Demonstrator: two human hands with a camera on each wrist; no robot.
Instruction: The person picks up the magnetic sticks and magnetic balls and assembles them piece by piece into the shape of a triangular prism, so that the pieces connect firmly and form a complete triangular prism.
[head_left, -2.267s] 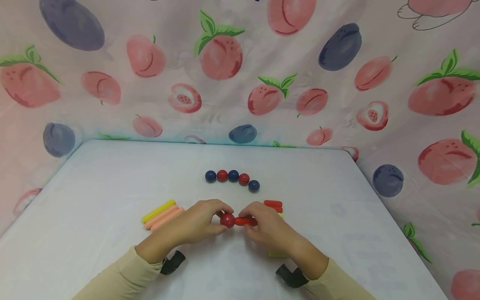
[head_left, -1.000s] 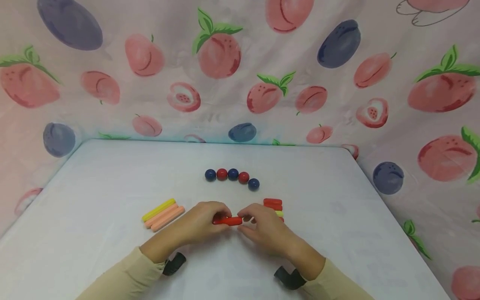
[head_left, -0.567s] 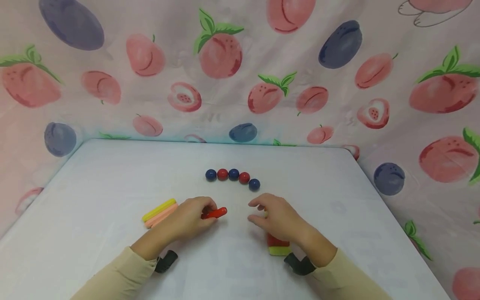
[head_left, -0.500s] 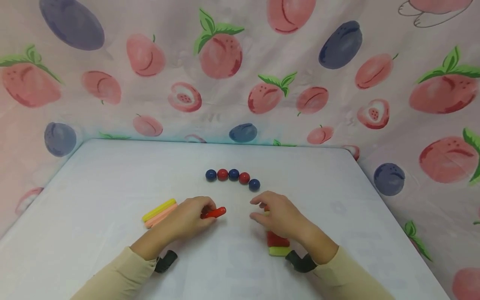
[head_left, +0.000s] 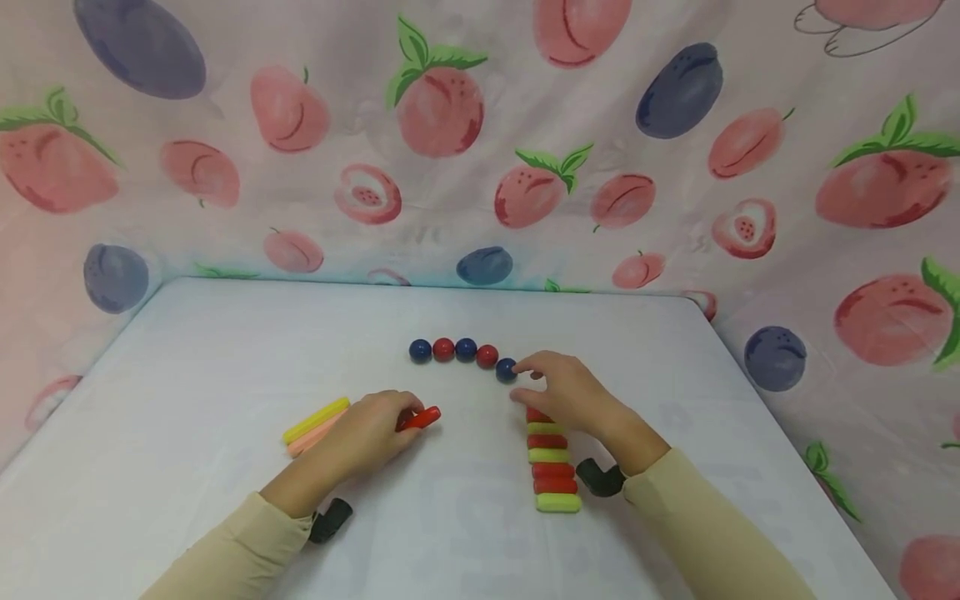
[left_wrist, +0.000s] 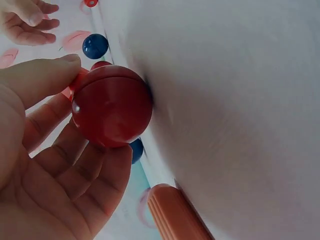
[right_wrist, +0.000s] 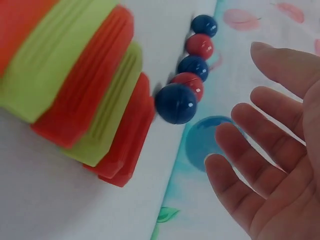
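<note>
My left hand (head_left: 375, 427) holds a short red stick (head_left: 422, 418) with a red ball (left_wrist: 112, 105) at one end, pinched between thumb and fingers in the left wrist view. The head view shows the stick's tip poking out, while the ball is hidden by the hand. My right hand (head_left: 566, 390) is spread with nothing in it, fingertips right at the blue ball (head_left: 506, 371) at the right end of a curved row. That row alternates blue balls and red balls (head_left: 444, 349). In the right wrist view the fingers (right_wrist: 250, 150) are loosely extended beside the end blue ball (right_wrist: 176, 103).
A column of red and yellow-green sticks (head_left: 549, 456) lies under and below my right hand. Left of my left hand lie a yellow stick (head_left: 316, 420) and peach sticks (head_left: 309, 439), partly covered by the forearm. A fruit-patterned cloth (head_left: 442, 208) rises behind the white table (head_left: 225, 333).
The red ball and red stick, earlier between both hands, are now in my left hand, which has drawn left. My right hand let go and moved up to the end blue ball, uncovering the stick column.
</note>
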